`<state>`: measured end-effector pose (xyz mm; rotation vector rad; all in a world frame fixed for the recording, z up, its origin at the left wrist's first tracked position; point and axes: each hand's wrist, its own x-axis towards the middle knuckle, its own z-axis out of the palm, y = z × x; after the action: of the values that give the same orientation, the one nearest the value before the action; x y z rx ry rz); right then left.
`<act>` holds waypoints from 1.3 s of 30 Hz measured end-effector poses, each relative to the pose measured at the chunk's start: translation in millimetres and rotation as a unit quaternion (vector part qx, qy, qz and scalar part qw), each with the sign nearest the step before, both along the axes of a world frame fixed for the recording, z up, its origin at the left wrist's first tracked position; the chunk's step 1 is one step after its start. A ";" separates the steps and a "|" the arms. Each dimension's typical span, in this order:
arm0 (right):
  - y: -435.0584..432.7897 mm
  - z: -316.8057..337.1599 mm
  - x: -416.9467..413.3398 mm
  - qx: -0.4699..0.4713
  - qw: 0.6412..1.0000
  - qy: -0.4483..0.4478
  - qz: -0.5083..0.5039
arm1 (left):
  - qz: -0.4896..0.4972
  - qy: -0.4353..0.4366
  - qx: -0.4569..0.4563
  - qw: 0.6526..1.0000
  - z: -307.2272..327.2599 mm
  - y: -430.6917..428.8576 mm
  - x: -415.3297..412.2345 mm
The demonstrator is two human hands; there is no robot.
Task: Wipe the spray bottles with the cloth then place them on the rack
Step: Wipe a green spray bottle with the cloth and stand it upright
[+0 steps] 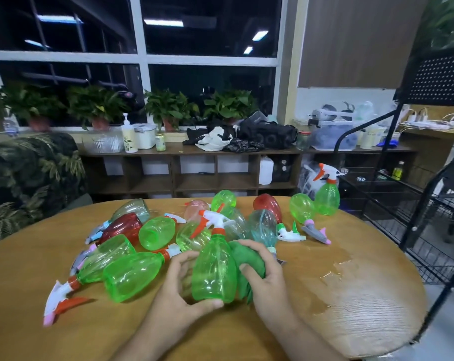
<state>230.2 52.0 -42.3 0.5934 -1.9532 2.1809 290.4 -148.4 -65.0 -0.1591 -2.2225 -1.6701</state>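
left hand (pixel 179 287) grips bottle (pixel 213 269), right hand (pixel 266 285) cloth (pixel 243 257), over wet table (pixel 25 282) by window (pixel 207 35).

You see a bright, evenly lit room at night: the windows (pixel 207 35) are black and mirror strips of ceiling light, and a wet patch (pixel 356 295) on the counter (pixel 25 269) gives off a pale sheen. Your wide lens bows the rack (pixel 429 178) and the frame's edges. The far shelf (pixel 194 152) looks soft and slightly blurred.
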 end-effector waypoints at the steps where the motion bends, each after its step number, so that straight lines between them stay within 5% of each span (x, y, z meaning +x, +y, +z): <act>1: -0.1 -1.3 0.9 -0.001 1.000 0.005 -0.001 | 0.000 0.003 0.001 1.000 0.4 -0.2 0.1; 29: 11.7 -11.7 0.5 0.026 0.996 0.082 0.004 | -0.012 0.105 -0.220 0.970 6.8 8.2 12.1; 39: 5.3 -14.7 -0.3 0.100 0.977 0.189 -0.016 | 0.003 0.124 -0.264 0.956 -1.8 8.2 8.9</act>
<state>229.9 57.2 -57.0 0.9228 -1.9618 1.7067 299.3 -140.2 -66.8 -0.4657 -2.4055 -0.9487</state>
